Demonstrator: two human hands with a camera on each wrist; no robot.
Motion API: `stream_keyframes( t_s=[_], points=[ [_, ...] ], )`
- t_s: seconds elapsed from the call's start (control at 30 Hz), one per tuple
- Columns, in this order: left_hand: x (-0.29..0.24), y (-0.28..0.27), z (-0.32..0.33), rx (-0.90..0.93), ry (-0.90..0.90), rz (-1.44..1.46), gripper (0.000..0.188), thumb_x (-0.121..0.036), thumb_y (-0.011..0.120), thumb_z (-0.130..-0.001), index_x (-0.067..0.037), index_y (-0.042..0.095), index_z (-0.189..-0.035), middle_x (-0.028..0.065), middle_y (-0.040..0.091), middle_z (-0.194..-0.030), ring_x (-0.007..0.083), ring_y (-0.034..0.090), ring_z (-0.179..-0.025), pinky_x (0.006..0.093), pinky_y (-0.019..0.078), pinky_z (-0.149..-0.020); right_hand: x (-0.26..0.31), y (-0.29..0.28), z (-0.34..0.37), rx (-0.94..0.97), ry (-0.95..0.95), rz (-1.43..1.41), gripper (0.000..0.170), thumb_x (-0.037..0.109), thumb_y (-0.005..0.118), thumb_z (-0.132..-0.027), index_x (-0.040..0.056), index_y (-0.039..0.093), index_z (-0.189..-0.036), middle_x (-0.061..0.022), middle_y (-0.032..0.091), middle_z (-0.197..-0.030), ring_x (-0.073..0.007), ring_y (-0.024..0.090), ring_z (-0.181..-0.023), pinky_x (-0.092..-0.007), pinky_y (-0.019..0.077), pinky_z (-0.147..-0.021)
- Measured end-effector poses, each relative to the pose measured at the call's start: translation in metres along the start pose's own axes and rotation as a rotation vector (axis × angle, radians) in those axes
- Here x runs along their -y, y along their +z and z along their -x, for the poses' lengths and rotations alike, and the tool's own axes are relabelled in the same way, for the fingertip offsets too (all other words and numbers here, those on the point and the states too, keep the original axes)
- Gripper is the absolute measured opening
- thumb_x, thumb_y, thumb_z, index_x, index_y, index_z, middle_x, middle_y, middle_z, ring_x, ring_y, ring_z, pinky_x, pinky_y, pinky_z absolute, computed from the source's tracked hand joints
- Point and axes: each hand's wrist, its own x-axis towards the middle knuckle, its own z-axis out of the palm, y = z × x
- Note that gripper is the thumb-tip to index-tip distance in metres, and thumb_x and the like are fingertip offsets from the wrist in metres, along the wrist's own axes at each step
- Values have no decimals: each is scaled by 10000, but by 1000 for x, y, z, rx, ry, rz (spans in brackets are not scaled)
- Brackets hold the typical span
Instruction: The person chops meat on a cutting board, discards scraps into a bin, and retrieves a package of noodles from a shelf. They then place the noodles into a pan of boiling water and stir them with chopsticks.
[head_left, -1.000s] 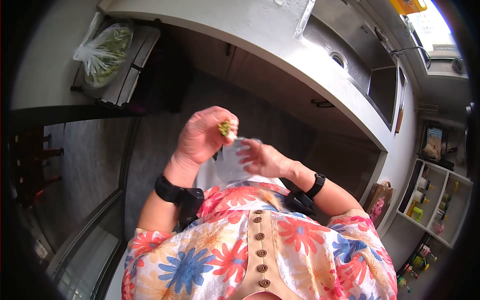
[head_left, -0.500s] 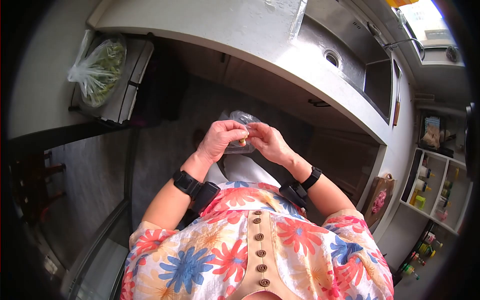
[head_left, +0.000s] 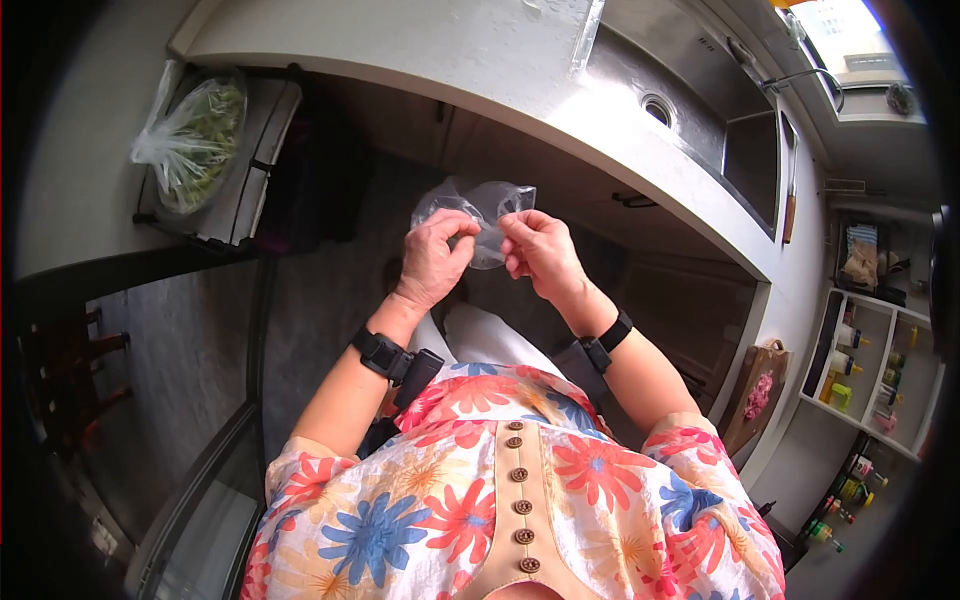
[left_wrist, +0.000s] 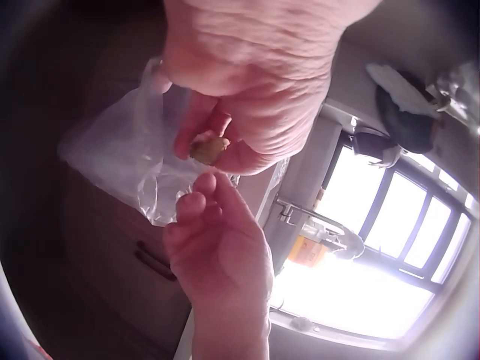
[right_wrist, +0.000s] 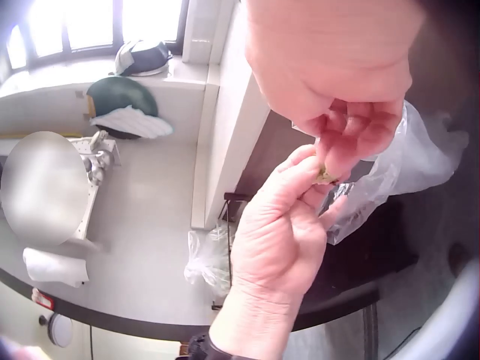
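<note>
A clear plastic bag [head_left: 487,200] hangs from both hands in front of the lap, its body crumpled beyond the fingers. My left hand [head_left: 435,258] pinches a small greenish-brown piece [left_wrist: 208,148] between thumb and fingertips; its kind is too small to tell. Part of the bag [left_wrist: 124,154] passes behind these fingers in the left wrist view. Opposite it, my right hand [head_left: 547,256] has thumb and finger together on the bag's near edge. In the right wrist view the piece [right_wrist: 324,177] shows right between the two hands' fingertips.
Ahead runs a white counter [head_left: 420,45] with a steel sink [head_left: 690,100] at the right. A tied bag of green vegetables [head_left: 205,145] rests on a grey box [head_left: 262,150] at the left. At the right stand a cutting board [head_left: 757,400] and a shelf with bottles [head_left: 850,370].
Both hands have moved up and away from the body, and the bag has come up with them. The piece in the left hand, visible earlier from above, is now hidden in the head view.
</note>
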Motion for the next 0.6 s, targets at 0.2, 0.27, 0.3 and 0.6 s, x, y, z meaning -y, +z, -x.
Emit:
stream_keyframes(
  t_s=[0.2, 0.27, 0.3, 0.6],
  points=[
    [7, 5, -7, -36, 147, -260, 244, 11, 585, -726, -27, 615, -965, 142, 590, -1045, 324, 577, -965, 357, 464, -872, 6, -6, 5, 99, 74, -272, 152, 187, 585, -885, 55, 537, -830, -33, 591, -688, -111, 572, -535, -231, 462, -460],
    [6, 6, -10, -43, 144, -285, 305, 12, 580, -728, -33, 596, -1029, 155, 555, -1136, 335, 553, -1025, 373, 447, -904, 6, -7, 9, 127, 122, -358, 134, 175, 582, -885, 59, 537, -834, -28, 590, -679, -114, 563, -519, -243, 460, -455],
    [6, 4, -10, -27, 118, -343, 355, 8, 592, -723, -42, 581, -1074, 163, 511, -1208, 346, 550, -1039, 375, 457, -894, 7, -9, 11, 127, 120, -358, 134, 175, 582, -885, 59, 537, -834, -28, 590, -679, -114, 563, -519, -243, 460, -455],
    [11, -24, -3, 200, 8, -605, 385, -57, 590, -702, -80, 601, -1086, 121, 489, -1254, 325, 499, -1113, 433, 431, -922, 19, -46, 17, 103, 34, -528, 78, 165, 584, -886, 92, 564, -868, 8, 580, -664, -98, 539, -526, -246, 437, -491]
  ],
)
